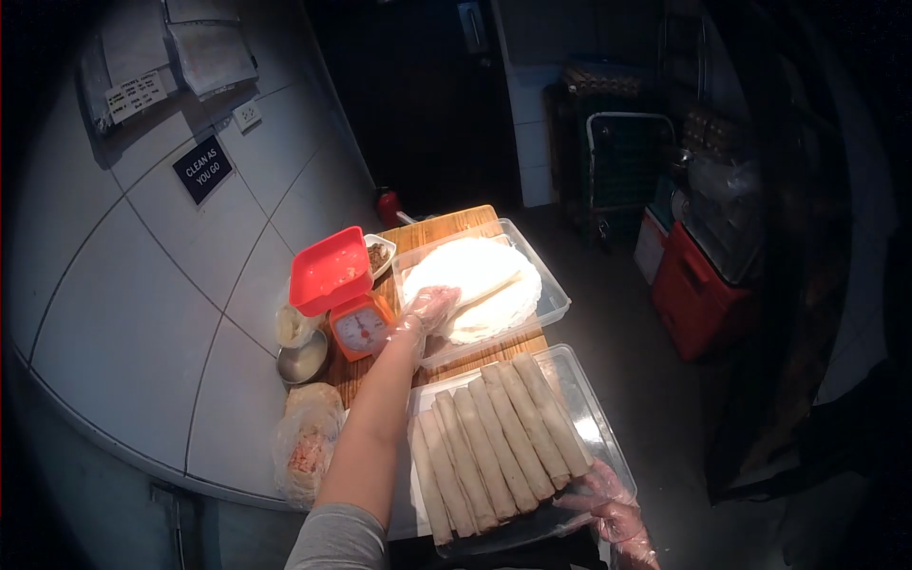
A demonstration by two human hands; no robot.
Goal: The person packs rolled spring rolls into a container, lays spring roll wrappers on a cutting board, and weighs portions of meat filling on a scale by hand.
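My left hand (432,306), in a clear plastic glove, reaches over a clear plastic tray (555,313) that holds a stack of white round wrappers (513,309). Its fingers lie flat at the near-left end of a pale roll (489,290) on the stack; bright glare hides detail there. Several long pale rolls (494,442) lie side by side in a second clear tray (600,432), closer to me. My right hand (606,503), gloved too, is at that tray's lower right corner, fingers apart beside the near ends of the rolls.
An orange kitchen scale (361,325) with a red pan (331,271) stands left of my forearm. Near the wall are a metal bowl (304,361), a plastic bag with pinkish filling (309,451) and a white dish (382,255) of brown food. A red cooler (703,290) sits on the floor.
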